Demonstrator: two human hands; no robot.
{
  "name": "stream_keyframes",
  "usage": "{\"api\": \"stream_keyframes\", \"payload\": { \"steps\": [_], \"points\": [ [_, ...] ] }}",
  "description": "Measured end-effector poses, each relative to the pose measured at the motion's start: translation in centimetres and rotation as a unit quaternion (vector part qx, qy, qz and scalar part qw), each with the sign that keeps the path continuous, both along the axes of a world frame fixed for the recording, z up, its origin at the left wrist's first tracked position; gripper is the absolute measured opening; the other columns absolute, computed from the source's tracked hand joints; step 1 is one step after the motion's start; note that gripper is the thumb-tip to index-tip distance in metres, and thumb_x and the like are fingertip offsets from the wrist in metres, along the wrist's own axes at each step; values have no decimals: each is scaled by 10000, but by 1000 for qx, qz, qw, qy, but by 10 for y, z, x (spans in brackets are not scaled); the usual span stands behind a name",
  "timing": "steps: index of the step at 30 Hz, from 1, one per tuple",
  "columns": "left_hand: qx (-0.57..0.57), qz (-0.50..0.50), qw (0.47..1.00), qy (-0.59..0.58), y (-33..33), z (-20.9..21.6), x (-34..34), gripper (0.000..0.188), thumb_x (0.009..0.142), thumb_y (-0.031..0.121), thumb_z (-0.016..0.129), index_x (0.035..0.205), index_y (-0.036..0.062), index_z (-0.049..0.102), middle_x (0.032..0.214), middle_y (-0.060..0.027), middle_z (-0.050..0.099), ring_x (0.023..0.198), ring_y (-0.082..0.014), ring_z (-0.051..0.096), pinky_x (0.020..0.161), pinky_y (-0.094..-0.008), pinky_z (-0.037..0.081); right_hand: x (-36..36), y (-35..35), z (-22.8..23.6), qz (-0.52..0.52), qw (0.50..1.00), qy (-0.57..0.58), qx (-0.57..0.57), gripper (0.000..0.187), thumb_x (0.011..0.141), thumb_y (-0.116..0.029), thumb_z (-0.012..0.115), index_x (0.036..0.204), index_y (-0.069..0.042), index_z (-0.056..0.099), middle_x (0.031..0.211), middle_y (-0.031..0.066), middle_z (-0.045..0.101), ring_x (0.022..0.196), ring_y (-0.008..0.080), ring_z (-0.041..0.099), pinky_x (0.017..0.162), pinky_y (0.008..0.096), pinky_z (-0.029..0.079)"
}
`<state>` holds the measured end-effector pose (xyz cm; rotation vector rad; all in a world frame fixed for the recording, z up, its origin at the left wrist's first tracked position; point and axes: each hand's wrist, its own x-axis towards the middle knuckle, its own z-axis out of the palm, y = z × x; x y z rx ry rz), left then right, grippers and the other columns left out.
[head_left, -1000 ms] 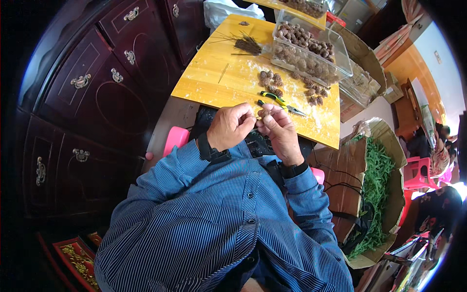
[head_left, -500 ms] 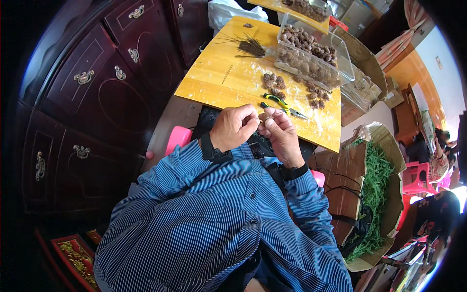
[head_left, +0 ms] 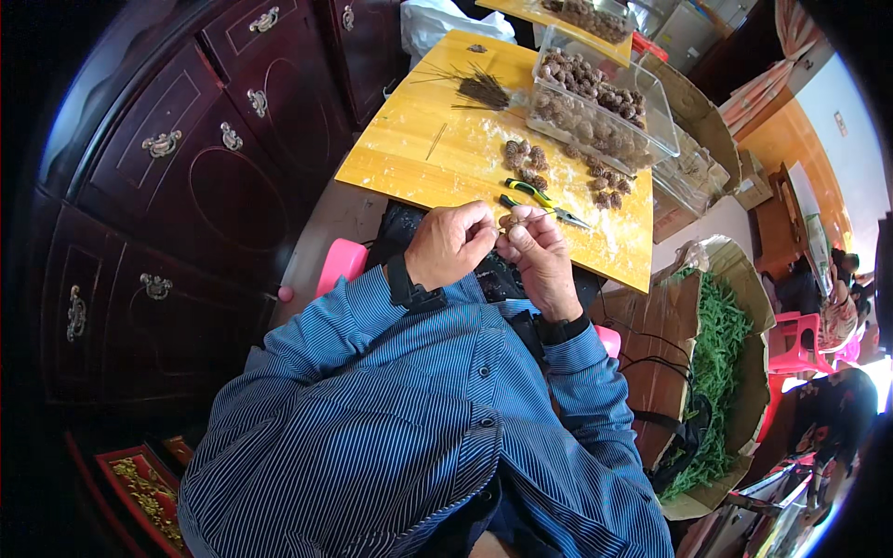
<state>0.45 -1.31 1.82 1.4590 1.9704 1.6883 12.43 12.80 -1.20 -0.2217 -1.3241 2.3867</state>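
Over the near edge of the yellow table point(head_left: 395, 153), my two hands work close together. My right hand point(head_left: 544, 256) pinches a small brown pine cone point(head_left: 513, 221) between thumb and fingers. A thin dark wire point(head_left: 547, 214) sticks out beside the cone toward the right. My left hand point(head_left: 451, 246) is closed in a pinch just left of the cone; what its fingertips hold is too small to make out. Right behind the hands lie pliers point(head_left: 532, 193) with yellow-and-black handles. Loose pine cones point(head_left: 526, 163) sit in small groups beyond them.
A clear plastic tub point(head_left: 662, 126) of pine cones stands at the table's far right. A bundle of dark wires point(head_left: 482, 91) lies at the back, two single wires point(head_left: 436, 141) nearer. At right is a cardboard box point(head_left: 758, 325) with green shredded filler; dark cabinets point(head_left: 177, 214) line the left.
The pine cone has turned slightly in my right fingers, and a wire end now shows to its right. Both hands stay nearly in place.
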Motion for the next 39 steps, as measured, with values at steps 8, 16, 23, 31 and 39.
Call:
{"api": "stream_keyframes", "payload": {
  "steps": [8, 16, 23, 31, 39],
  "points": [
    [9, 19, 1000, 3, 1, -1, -1, 122, 875, 73, 621, 791, 7, 564, 594, -33, 507, 543, -83, 468, 498, -283, 382, 0, -2, 3, -5, 1000, -5, -6, 258, 965, -90, 637, 1213, -61, 576, 1083, 46, 640, 926, 137, 640, 817, 277, 538],
    [9, 33, 999, 32, 0, 1, -3, 116, 870, 65, 620, 786, 10, 562, 589, -55, 507, 530, -112, 488, 500, -297, 394, -1, -2, 6, -52, 995, 4, 89, 281, 924, -61, 684, 1184, -46, 578, 981, 9, 605, 814, 96, 618, 702, 231, 500],
    [-1, 23, 1000, 19, 0, -2, -1, 125, 872, 65, 621, 782, 8, 556, 586, -61, 505, 524, -125, 488, 499, -304, 395, -1, -5, 10, -54, 995, -1, 87, 279, 915, -49, 689, 1171, -47, 578, 985, 7, 606, 796, 88, 609, 688, 229, 496],
    [2, 43, 999, 31, 1, -4, -2, 125, 874, 69, 621, 785, 6, 559, 589, -74, 516, 521, -133, 497, 496, -311, 396, -2, -4, 6, -49, 995, 4, 88, 280, 917, -50, 686, 1174, -41, 579, 982, 7, 604, 795, 91, 597, 711, 239, 494],
    [7, 62, 998, 32, 2, -5, -1, 121, 869, 72, 620, 786, 6, 562, 598, -94, 535, 524, -157, 524, 504, -319, 415, -2, -3, 2, -23, 999, 7, 40, 282, 935, -67, 669, 1202, -48, 579, 993, 15, 609, 821, 109, 605, 769, 254, 509]
  ]
}}
